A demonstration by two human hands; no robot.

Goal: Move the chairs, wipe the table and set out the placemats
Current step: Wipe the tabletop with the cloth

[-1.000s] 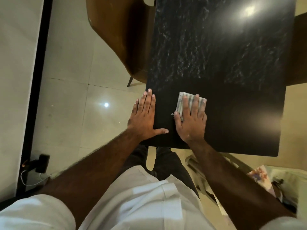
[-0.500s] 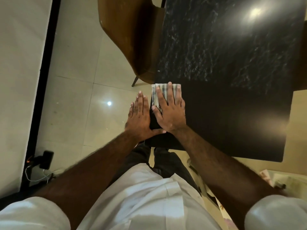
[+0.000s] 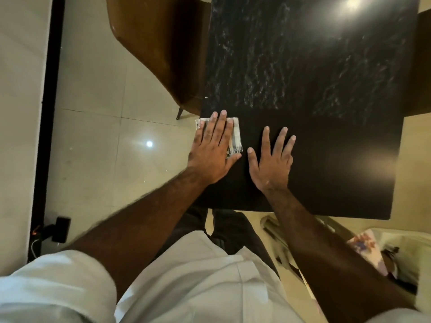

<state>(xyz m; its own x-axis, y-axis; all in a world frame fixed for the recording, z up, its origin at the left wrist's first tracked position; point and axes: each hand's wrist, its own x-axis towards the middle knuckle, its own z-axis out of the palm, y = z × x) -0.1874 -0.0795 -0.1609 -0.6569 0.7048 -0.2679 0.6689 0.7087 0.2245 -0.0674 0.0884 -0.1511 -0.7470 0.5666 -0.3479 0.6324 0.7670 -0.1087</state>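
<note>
A black marble table fills the upper right of the head view. At its near left edge lies a folded striped cloth, partly hanging over the side. My left hand lies flat on the cloth with straight fingers and presses it down. My right hand rests flat on the bare tabletop just right of the cloth, fingers spread. A brown chair stands against the table's left side, its seat tucked under the top.
Pale floor tiles stretch left of the table up to a dark strip along the wall. A black charger with a cable sits on the floor at lower left. A pale chair with colourful papers stands at lower right.
The cloth went from under my right hand to under my left hand at the table's left edge. My right hand moved right onto the bare tabletop.
</note>
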